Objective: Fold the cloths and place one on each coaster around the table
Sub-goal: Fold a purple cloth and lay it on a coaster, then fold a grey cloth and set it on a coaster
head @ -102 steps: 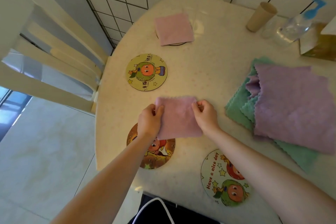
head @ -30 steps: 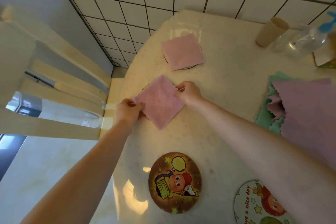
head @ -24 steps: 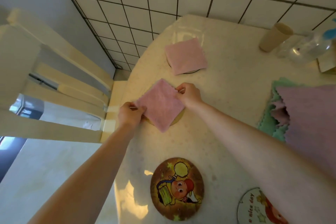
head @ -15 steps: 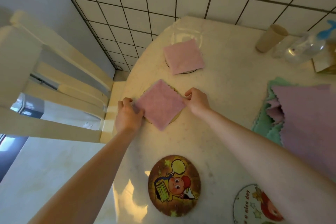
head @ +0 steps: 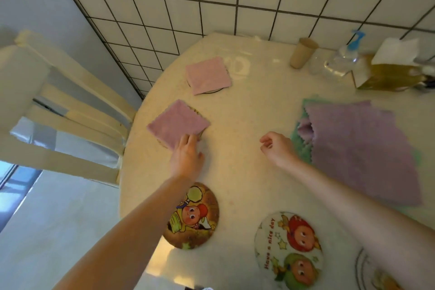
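A folded pink cloth (head: 177, 123) lies on a coaster near the table's left edge, almost hiding it. My left hand (head: 187, 158) rests its straight fingertips on the cloth's near corner. My right hand (head: 276, 148) hovers over the bare table with loosely curled fingers, holding nothing. A second folded pink cloth (head: 208, 74) covers a coaster farther back. To the right lies a pile of unfolded cloths, purple (head: 357, 148) over green (head: 300, 148). Two uncovered cartoon coasters, a brown one (head: 196, 219) and a white one (head: 289, 249), lie near me.
A round cream table (head: 244, 110) stands against a tiled wall. At the back right are a paper cup (head: 302, 53), a spray bottle (head: 346, 57) and a tissue box (head: 388, 73). A cream chair (head: 58, 106) stands at the left. Part of another coaster (head: 376, 273) shows bottom right.
Both hands carried the folded pink cloth to the left coaster and laid it down. My right hand has let go and drawn back to the right; my left hand slid to the near corner.
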`<state>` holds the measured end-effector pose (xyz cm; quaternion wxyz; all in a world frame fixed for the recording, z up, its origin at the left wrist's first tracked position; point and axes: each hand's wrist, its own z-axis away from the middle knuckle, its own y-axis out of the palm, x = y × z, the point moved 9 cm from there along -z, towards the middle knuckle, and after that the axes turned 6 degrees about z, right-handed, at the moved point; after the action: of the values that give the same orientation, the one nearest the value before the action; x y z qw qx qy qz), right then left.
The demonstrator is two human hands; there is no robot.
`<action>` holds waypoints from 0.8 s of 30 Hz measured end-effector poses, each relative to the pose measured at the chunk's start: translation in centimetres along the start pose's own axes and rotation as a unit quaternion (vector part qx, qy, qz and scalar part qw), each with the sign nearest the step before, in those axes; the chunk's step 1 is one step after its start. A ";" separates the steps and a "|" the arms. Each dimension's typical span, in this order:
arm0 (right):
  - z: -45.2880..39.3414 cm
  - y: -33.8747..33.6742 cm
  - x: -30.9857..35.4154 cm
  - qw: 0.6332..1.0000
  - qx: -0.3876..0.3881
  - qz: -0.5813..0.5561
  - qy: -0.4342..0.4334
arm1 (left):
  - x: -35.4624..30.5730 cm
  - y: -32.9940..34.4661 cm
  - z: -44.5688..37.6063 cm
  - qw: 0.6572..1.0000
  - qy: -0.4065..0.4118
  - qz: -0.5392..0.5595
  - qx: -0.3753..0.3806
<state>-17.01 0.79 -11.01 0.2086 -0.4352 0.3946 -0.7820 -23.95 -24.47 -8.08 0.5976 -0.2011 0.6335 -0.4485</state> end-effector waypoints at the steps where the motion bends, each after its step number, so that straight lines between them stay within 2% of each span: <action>1: 0.7 -0.9 -1.5 1.000 -0.008 -0.005 -0.002 | -1.5 1.0 1.0 1.000 0.004 -0.002 0.006; 6: 4.4 -5.8 -7.9 0.999 -0.033 -0.024 -0.031 | -8.8 6.8 5.1 0.998 0.040 -0.011 0.051; 9: 6.7 -9.4 -11.9 0.997 -0.052 0.030 -0.054 | -14.0 10.9 7.1 0.994 0.078 -0.007 0.081; 13: 8.8 -12.0 -16.8 0.991 -0.040 0.101 -0.080 | -20.1 15.5 9.3 0.979 0.162 -0.025 0.121; 17: 10.0 -13.1 -20.7 0.976 -0.021 0.183 -0.113 | -25.2 18.9 10.6 0.948 0.268 -0.053 0.163; 21: 10.2 -11.7 -22.5 0.962 0.022 0.239 -0.131 | -26.4 21.9 9.9 0.939 0.268 -0.103 0.191; 24: 9.8 -11.3 -22.9 0.962 0.020 0.246 -0.121 | -26.3 22.9 8.8 0.941 0.241 -0.140 0.191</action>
<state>3.70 18.59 -10.75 0.4493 -0.4122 0.4450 -0.6560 -3.91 5.30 -10.45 0.3855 -0.0561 0.6264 -0.6752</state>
